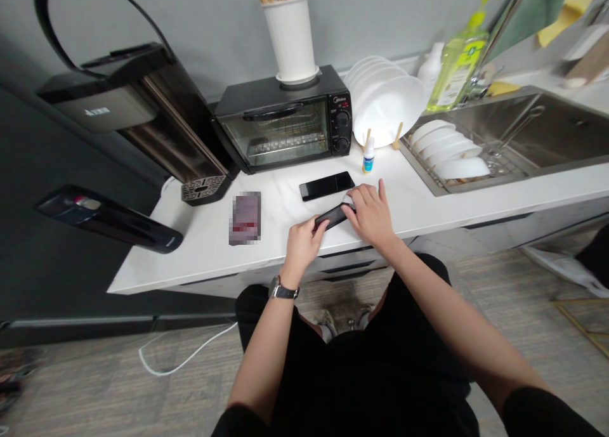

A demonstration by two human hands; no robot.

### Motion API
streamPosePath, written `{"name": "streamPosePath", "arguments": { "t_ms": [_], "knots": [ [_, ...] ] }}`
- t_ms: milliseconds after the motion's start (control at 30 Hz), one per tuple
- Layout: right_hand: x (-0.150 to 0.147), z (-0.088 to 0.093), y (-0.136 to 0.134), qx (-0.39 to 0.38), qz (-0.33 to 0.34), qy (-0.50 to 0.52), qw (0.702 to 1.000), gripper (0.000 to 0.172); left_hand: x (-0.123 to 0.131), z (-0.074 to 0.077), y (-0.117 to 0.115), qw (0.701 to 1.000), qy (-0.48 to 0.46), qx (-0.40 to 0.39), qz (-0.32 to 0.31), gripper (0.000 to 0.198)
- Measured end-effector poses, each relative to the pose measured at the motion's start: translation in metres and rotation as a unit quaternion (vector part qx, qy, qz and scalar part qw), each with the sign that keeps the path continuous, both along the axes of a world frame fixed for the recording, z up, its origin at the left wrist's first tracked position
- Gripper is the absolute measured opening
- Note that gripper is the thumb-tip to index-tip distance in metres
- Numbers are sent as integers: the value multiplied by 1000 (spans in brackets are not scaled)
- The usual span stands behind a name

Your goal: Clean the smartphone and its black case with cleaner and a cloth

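Observation:
Over the counter's front edge, my left hand (304, 240) grips the near-left end of a black phone-shaped slab (332, 217), thumb on top. I cannot tell whether the slab is a phone or a phone case. At its right end, my right hand (370, 214) is closed, with the thumb along the edge and the fingers curled over it. A small white bit (349, 201), perhaps a wipe, shows between these fingers and the slab. Just beyond lies a black phone (327, 186), flat on the counter. A small spray bottle (368, 156) with a blue label stands upright behind my right hand.
On the white counter (280, 259) are a blurred-out purplish packet (245, 218), a black bottle-shaped device (118, 224), a tall dark drink machine (176, 126) and a toaster oven (285, 129). White plates (387, 110) stand in a rack near the sink (537, 145), which holds bowls (445, 148).

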State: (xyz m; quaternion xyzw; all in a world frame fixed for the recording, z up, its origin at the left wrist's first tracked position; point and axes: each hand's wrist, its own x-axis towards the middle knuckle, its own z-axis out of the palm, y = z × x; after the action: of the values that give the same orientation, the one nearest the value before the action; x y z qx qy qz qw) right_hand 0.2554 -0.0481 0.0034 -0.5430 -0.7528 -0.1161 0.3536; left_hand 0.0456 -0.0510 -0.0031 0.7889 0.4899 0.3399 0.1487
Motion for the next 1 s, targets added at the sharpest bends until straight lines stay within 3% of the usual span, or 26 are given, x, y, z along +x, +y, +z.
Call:
{"name": "streamPosePath", "arguments": {
  "t_ms": [200, 400, 633, 867, 1000],
  "knots": [
    [9, 6, 6, -13, -37, 63, 997, 41, -1, -2, 0, 1000, -1, 12, -4, 25],
    [18, -2, 15, -48, -87, 236, 967, 51, 0, -3, 1, 1000, -1, 19, -5, 26],
    [0, 0, 1, 37, -83, 141, 986, 41, 1, -3, 0, 1000, 8, 21, -3, 25],
    [-59, 1, -24, 12, 50, 91, 994, 34, 1, -1, 1, 1000, 29, 11, -8, 21],
    [-70, -4, -25, -5, 93, 9, 996, 37, -2, -3, 3, 996, 81, -1, 27, 24]
  ]
}}
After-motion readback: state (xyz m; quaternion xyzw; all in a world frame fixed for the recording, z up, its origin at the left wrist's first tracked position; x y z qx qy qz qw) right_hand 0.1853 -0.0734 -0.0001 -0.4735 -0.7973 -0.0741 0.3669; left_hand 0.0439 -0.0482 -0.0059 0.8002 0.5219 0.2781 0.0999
